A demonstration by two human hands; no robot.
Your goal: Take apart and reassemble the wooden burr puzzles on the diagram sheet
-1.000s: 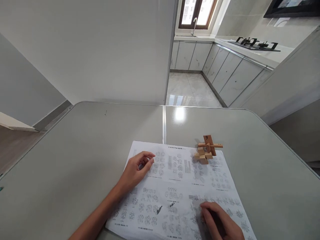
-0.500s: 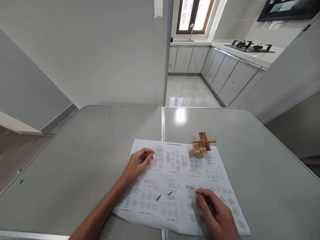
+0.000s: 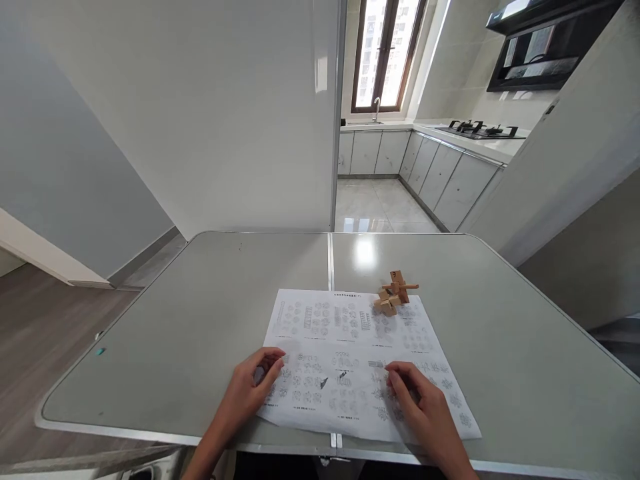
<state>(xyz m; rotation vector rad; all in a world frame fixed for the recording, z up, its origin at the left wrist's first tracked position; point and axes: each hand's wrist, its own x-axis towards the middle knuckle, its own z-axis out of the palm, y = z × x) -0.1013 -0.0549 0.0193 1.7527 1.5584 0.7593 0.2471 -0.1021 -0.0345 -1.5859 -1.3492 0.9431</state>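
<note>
A large white sheet [image 3: 325, 347] printed with small puzzle diagrams lies on the table. My left hand [image 3: 253, 383] rests at its left edge, fingers loosely curled, with a gap between thumb and index finger and nothing visible inside. On the right part of the sheet sits my right hand [image 3: 420, 403], also loosely bent and holding nothing I can see. Two small wooden interlocking puzzles stand at the sheet's far right corner, apart from both hands: a block-shaped burr [image 3: 387, 303] in front and one with a flat plate and crossing rod [image 3: 400, 285] behind it.
The grey folding table [image 3: 175, 347] has a metal seam down its middle and a raised metal rim. A small teal bit [image 3: 101, 351] lies near its left edge. Beyond are a white partition [image 3: 250, 133] and a kitchen with cabinets [image 3: 450, 177] and a stove [image 3: 480, 129].
My left hand has drawn back toward me from the sheet's upper left to its lower left edge. My right hand stays over the same part of the sheet. The camera view has tilted up.
</note>
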